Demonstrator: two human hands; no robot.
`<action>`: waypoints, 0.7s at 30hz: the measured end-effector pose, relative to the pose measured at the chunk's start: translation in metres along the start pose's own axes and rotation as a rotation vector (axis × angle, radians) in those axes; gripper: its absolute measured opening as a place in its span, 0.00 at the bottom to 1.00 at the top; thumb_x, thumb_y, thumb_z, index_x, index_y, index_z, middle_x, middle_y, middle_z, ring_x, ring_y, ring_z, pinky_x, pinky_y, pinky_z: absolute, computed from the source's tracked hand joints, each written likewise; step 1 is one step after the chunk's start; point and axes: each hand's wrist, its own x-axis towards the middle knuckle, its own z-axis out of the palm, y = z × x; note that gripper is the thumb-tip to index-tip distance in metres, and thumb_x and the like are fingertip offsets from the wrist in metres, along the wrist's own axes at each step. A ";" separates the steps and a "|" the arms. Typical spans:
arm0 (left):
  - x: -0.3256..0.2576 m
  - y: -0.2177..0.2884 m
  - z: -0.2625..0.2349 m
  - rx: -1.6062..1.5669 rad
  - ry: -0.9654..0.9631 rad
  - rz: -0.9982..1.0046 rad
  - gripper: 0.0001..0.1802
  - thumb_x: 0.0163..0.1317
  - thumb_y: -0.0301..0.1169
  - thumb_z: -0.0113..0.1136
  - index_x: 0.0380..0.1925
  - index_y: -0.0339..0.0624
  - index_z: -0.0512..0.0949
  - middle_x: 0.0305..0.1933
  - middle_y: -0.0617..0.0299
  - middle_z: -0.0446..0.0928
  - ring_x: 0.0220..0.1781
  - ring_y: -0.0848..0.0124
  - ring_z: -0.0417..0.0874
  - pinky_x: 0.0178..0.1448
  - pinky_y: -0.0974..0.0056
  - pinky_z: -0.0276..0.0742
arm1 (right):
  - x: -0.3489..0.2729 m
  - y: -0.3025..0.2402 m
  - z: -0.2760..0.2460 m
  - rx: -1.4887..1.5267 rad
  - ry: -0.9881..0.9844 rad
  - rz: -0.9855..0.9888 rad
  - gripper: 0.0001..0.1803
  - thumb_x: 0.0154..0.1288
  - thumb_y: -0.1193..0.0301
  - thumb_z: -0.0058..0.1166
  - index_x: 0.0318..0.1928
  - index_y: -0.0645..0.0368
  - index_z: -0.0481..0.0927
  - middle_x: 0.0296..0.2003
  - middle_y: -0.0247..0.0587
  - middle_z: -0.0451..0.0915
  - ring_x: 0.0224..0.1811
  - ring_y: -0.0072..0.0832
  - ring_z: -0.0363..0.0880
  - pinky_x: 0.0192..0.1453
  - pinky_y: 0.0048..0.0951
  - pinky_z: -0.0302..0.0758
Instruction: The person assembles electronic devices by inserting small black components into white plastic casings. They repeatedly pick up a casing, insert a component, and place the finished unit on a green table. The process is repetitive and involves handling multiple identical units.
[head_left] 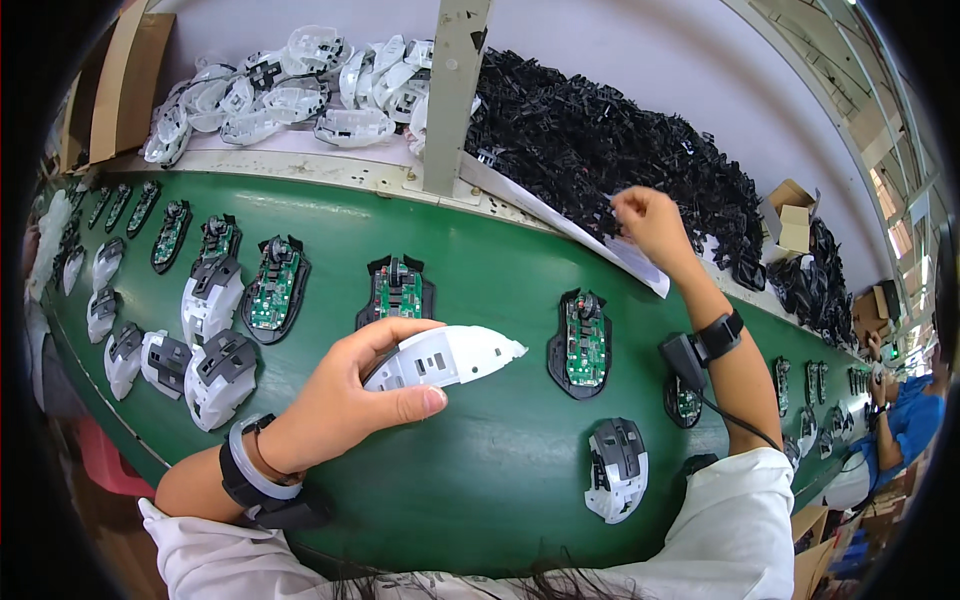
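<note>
My left hand (345, 395) grips a white computer mouse shell (450, 357), its slotted inner side partly showing and its tip pointing right. My right hand (650, 225) is at the front edge of a heap of small black plastic parts (590, 130). Its fingers are pinched together; whatever they hold is too small to make out. Below the left hand's shell lies green work surface (480, 460). Mouse bases with green circuit boards stand nearby, one (397, 290) beyond my left hand and another (583, 345) to the right. A grey-and-white mouse (617, 470) lies nearer to me.
White shells (290, 90) are piled on the back ledge, left of a metal post (455, 100). Several mouse bases and grey-and-white covers (220, 375) lie at left. A white sheet (570, 225) edges the black heap. At far right a person in blue (910, 425) works.
</note>
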 end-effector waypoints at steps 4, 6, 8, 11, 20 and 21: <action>-0.001 -0.002 0.002 0.022 -0.008 0.037 0.29 0.52 0.30 0.71 0.52 0.36 0.69 0.47 0.62 0.74 0.48 0.75 0.74 0.53 0.69 0.70 | 0.031 0.018 -0.001 -0.189 0.069 -0.016 0.12 0.54 0.76 0.57 0.40 0.65 0.81 0.28 0.46 0.82 0.29 0.31 0.81 0.36 0.28 0.77; -0.002 -0.002 0.003 0.048 -0.001 0.079 0.30 0.50 0.30 0.72 0.51 0.36 0.69 0.47 0.61 0.74 0.49 0.75 0.75 0.54 0.69 0.70 | 0.037 0.027 0.005 -0.221 0.029 -0.064 0.13 0.51 0.76 0.60 0.40 0.65 0.81 0.29 0.45 0.82 0.31 0.30 0.81 0.38 0.28 0.76; -0.001 -0.002 0.003 0.085 0.000 0.140 0.30 0.49 0.30 0.73 0.51 0.36 0.69 0.47 0.60 0.74 0.49 0.75 0.75 0.54 0.68 0.70 | 0.046 0.030 0.004 -0.232 -0.031 -0.031 0.15 0.48 0.77 0.62 0.40 0.66 0.81 0.30 0.44 0.82 0.33 0.30 0.81 0.39 0.28 0.76; -0.003 -0.006 -0.002 0.178 0.006 0.241 0.31 0.47 0.30 0.74 0.50 0.37 0.70 0.48 0.59 0.74 0.50 0.74 0.75 0.55 0.68 0.70 | 0.053 0.025 0.003 -0.136 -0.152 0.131 0.15 0.46 0.77 0.66 0.37 0.66 0.82 0.27 0.38 0.81 0.32 0.25 0.80 0.37 0.27 0.76; -0.005 -0.005 -0.016 0.447 0.102 0.391 0.32 0.42 0.26 0.75 0.49 0.36 0.71 0.53 0.54 0.73 0.57 0.68 0.73 0.61 0.66 0.68 | -0.019 -0.052 -0.008 0.174 -0.021 0.047 0.12 0.54 0.78 0.61 0.41 0.63 0.81 0.28 0.30 0.78 0.26 0.15 0.73 0.32 0.19 0.73; -0.003 -0.006 -0.017 0.504 0.143 0.410 0.32 0.42 0.26 0.74 0.49 0.36 0.71 0.53 0.54 0.73 0.56 0.68 0.74 0.61 0.66 0.68 | -0.041 -0.081 -0.001 0.261 -0.065 -0.050 0.12 0.55 0.78 0.61 0.41 0.62 0.81 0.28 0.28 0.78 0.28 0.14 0.73 0.32 0.18 0.73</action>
